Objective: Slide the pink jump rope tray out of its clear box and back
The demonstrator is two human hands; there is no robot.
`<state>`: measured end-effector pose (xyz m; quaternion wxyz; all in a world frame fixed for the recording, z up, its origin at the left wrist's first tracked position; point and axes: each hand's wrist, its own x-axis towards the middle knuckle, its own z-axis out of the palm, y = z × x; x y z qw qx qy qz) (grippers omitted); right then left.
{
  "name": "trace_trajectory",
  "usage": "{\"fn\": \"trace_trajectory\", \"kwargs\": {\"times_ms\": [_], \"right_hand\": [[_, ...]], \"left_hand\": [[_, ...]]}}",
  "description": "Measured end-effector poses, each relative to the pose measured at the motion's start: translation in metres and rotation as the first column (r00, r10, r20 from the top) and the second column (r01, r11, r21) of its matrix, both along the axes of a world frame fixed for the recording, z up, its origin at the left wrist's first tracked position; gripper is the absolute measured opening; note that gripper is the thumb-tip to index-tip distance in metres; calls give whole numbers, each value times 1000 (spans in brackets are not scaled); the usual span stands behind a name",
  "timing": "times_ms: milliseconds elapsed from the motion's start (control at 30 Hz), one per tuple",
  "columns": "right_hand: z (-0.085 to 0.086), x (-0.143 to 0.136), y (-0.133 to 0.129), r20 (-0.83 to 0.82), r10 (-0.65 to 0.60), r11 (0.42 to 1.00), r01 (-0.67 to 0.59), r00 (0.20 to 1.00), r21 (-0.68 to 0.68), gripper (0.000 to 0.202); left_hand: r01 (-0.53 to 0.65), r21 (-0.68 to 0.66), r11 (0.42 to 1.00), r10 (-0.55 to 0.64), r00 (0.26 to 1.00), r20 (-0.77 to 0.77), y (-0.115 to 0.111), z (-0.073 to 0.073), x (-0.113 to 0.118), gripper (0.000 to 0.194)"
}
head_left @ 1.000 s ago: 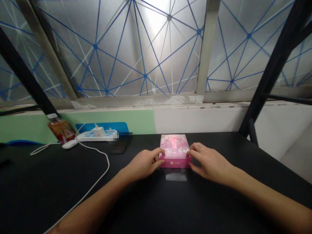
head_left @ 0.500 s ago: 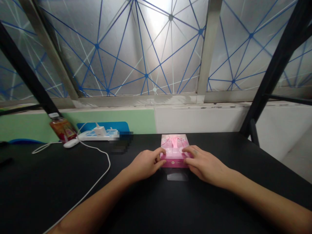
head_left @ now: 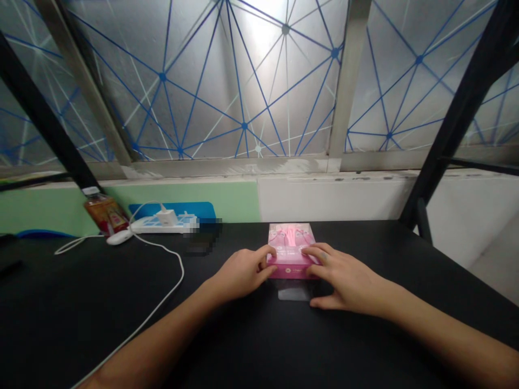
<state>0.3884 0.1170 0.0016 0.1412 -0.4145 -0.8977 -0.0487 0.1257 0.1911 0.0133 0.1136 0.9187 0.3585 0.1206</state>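
The right hand [head_left: 344, 278] has dropped its thumb off the pink box [head_left: 290, 256], thumb and fingers now spread apart, fingertips resting on the box's near right corner. The left hand [head_left: 243, 274] still pinches the left corner. Between them the box lies flat, glossy, pale-patterned on top, deeper pink in front.

Box [head_left: 288, 254] on table [head_left: 243, 346], between 2 hands [head_left: 298, 275]

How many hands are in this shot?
2: the left hand at the near left corner of the pink box, the right hand with fingers at its near right part.
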Motion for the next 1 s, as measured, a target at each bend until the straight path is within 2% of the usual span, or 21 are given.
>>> {"fn": "trace_trajectory", "kwargs": {"times_ms": [267, 400, 533, 667, 800, 867, 1000], "right_hand": [[-3, -2, -3, 29, -16, 1000, 15, 999, 26, 32], [1, -2, -1, -80, -26, 999, 29, 996, 39, 13], [-1, -2, 4, -212, -65, 998, 68, 975, 7, 3], [-6, -3, 7, -264, -72, 997, 75, 962, 3, 18], [-11, -2, 9, -264, -44, 998, 55, 964, 36, 29], [-13, 0, 9, -254, -45, 997, 57, 966, 42, 31], [-12, 3, 9, -249, -29, 998, 40, 968, 39, 26]], "left_hand": [[3, -8, 1000, -3, 1000, 14, 0, -1, 0, 24], [13, -12, 1000, -13, 1000, 15, -1, 2, 0, 25], [41, -14, 999, -41, 999, 5, -4, 5, -1, 22], [38, 20, 999, -38, 999, -6, -4, 5, -2, 21], [40, 173, 984, -43, 999, 15, -6, 1, -1, 21], [28, 218, 975, -33, 999, 20, -8, -1, 1, 26], [11, 226, 974, -16, 1000, 21, -11, -2, 3, 37]]}}
